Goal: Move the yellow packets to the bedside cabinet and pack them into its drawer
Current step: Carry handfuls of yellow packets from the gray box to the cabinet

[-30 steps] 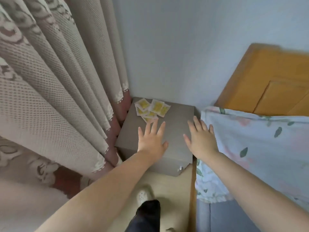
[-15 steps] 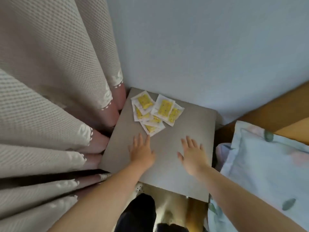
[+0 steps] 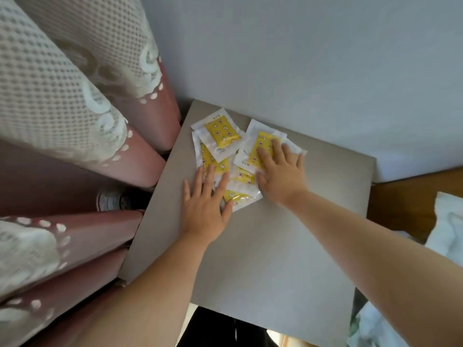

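1. Presently in stock: small clear-edged plastic packets with yellow printed filling, about five by my count. They lie in a loose overlapping heap on the rear left part of the top of the square grey-beige bedside cabinet, close to the wall.
2. Entry, left hand: flat, fingers straight, laid on the near edge of the heap. It grasps nothing.
3. Entry, right hand: flat, fingers spread, pressing on the rightmost packet. Nothing is gripped.
4. Progress, as I judge it from my station: the carrying half looks done, since the packets are at the cabinet. Gathering them, opening the drawer and packing them remain.
5. Container: the cabinet's drawer is out of view below the front edge of the top. I cannot tell whether it is open or what it holds.
6. Surroundings: beige net curtain with a pink hem at left, pale wall behind, orange-brown wooden bed frame and pale floral bedding at right.
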